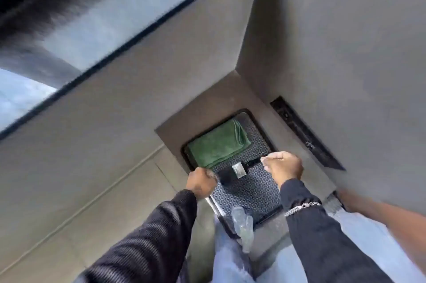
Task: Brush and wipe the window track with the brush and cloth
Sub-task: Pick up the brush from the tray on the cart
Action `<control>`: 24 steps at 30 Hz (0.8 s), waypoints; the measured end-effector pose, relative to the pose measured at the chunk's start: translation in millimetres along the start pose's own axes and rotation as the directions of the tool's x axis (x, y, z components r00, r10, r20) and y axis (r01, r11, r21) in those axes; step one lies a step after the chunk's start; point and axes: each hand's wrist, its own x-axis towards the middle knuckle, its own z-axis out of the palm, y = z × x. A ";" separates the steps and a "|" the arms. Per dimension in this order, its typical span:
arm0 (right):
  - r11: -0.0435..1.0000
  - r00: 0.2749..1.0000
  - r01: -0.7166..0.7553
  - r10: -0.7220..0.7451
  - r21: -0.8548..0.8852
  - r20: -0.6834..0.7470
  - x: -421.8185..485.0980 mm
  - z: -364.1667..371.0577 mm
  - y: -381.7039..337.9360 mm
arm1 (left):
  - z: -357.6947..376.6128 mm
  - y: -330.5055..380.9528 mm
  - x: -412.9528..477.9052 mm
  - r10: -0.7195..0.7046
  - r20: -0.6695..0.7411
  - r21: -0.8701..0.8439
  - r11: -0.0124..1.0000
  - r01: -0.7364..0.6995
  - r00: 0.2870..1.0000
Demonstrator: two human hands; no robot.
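Two hands work at lower centre of the frame over a dark patterned mat [251, 188] with a black border, lying on the floor in a wall corner. Left hand [201, 182], in a dark ribbed sleeve [147, 234], is curled closed at the near corner of a folded green cloth [217, 144]; whether it actually pinches the cloth edge cannot be determined owing to blur. Right hand [283, 167], in a dark sleeve with a silver chain bracelet [302, 207] at the wrist, is closed around the dark handle of a flat paintbrush with black bristles and a silver metal ferrule [238, 170]. Brush lies across the mat between both hands, bristles toward the left hand and just beside the cloth. Cloth rests on the far half of the mat. Window glass with a black frame edge [103, 63] runs diagonally across the upper left of the frame. Light blue jeans [228, 259] occupy the bottom centre.
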 end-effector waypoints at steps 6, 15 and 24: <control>0.984 0.984 -0.161 0.154 0.079 0.086 62.0 57.7 47.1 | 64.1 -7.5 62.7 -0.186 -0.175 -0.178 0.972 0.155 0.967; 0.991 0.991 -0.111 0.116 0.073 -0.060 68.0 79.9 35.2 | 68.3 -13.6 65.3 -0.324 -0.214 -0.534 0.829 0.167 0.922; 0.903 0.937 0.097 -0.224 0.418 0.267 -64.7 25.0 -33.5 | -54.2 -11.9 -36.6 -0.056 -0.228 -0.650 0.752 -0.109 0.972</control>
